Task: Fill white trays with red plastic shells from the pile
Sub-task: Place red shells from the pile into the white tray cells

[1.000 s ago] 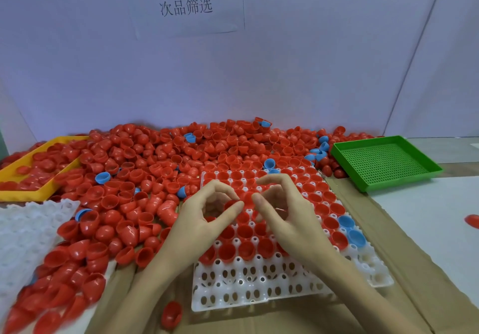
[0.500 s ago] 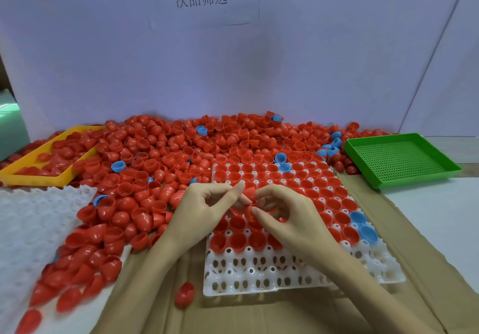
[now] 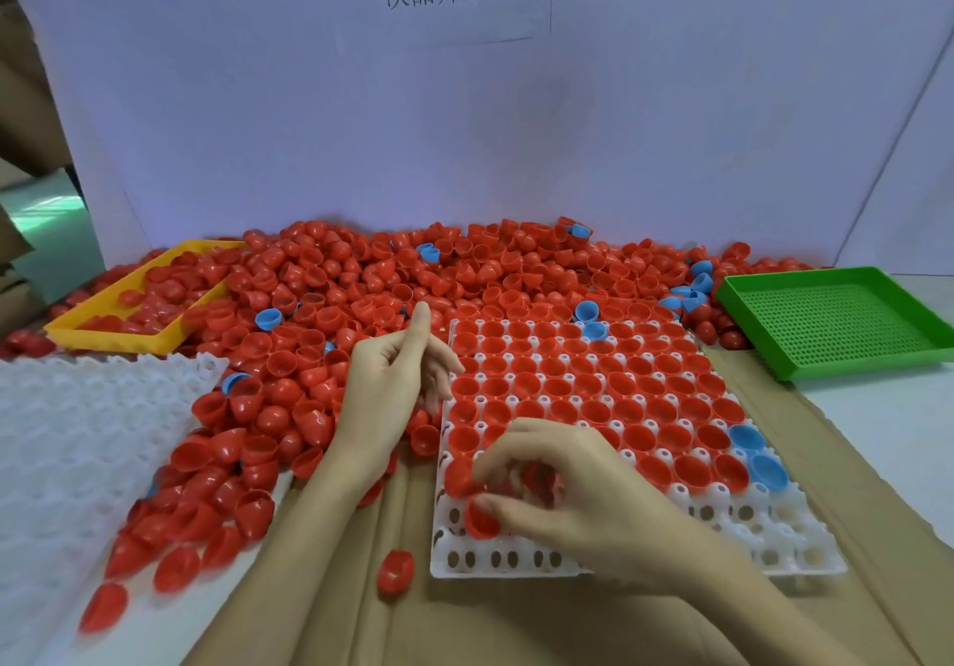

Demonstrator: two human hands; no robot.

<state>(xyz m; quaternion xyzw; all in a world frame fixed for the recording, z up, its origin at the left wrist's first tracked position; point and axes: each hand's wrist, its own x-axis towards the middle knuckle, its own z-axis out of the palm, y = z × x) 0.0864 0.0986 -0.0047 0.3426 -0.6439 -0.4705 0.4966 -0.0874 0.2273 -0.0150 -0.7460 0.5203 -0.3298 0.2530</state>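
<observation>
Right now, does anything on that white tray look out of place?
Yes. A few blue shells sit in the white tray among red shells, near its right edge and far end. One red shell lies loose on the cardboard.

left hand (image 3: 384, 386) bare | right hand (image 3: 573, 490) bare | forearms unsleeved | no rings

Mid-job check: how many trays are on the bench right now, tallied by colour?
White moulded plastic trays: 2
Yellow plastic tray: 1
Green perforated plastic tray: 1
Total: 4
</observation>
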